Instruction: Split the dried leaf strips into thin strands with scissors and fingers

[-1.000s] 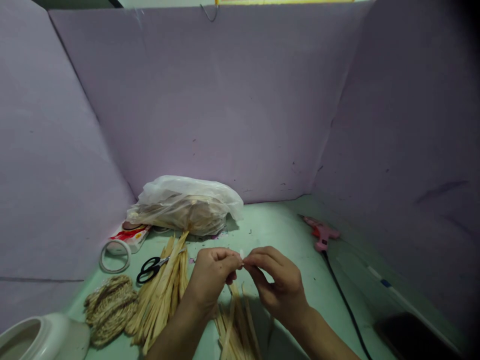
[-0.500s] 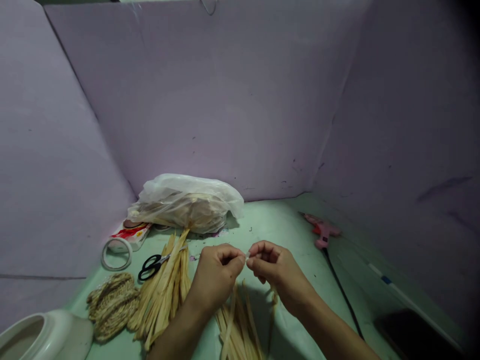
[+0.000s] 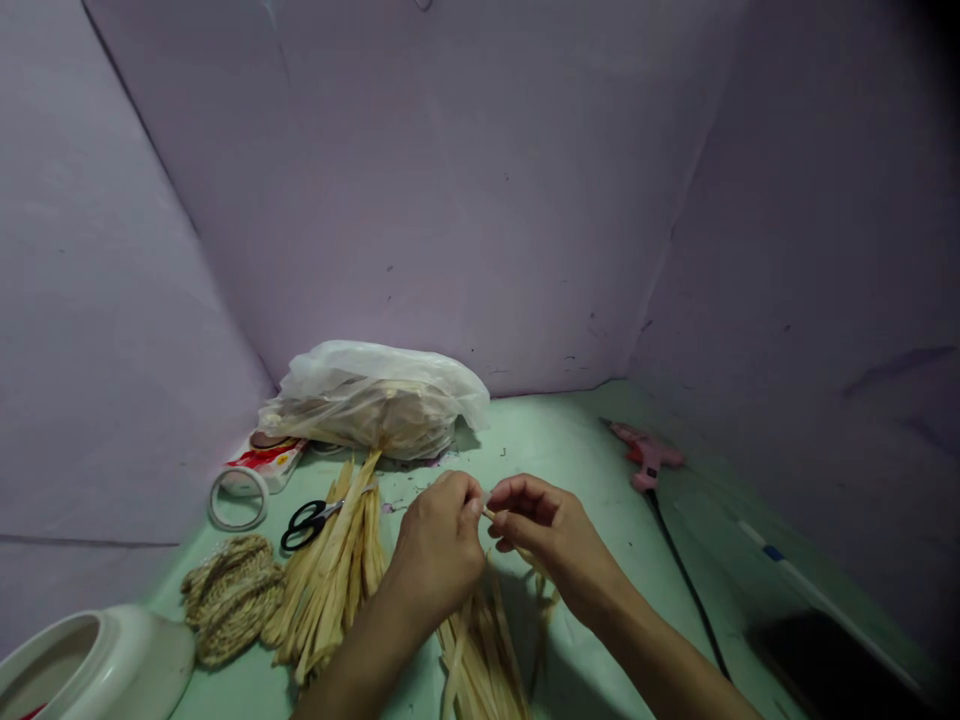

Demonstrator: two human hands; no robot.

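My left hand [image 3: 444, 530] and my right hand [image 3: 541, 520] meet above the middle of the table, fingertips close together. Between them runs a thin pale plant-fibre strip [image 3: 488, 514], pinched at both sides. Part of it trails below my right hand, tan and narrow. Under my hands lies a loose bundle of flat dried strips [image 3: 484, 660], partly covered by my left wrist. Left of my left forearm spreads a larger bundle of dried strips [image 3: 337, 570], with black-handled scissors [image 3: 306, 524] lying against it.
A braided coil [image 3: 234, 600], a white pot [image 3: 142, 660], a tape roll [image 3: 238, 500] and a red-and-white box [image 3: 281, 462] stand at left. Behind is a plastic bag [image 3: 382, 400]. At right lie a pink glue gun [image 3: 646, 452] with black cord and a dark flat object [image 3: 832, 665].
My left hand has turned over, its back now more toward me, and the fingers have shifted up a little. The camera view has tilted slightly. Both hands keep the strip pinched.
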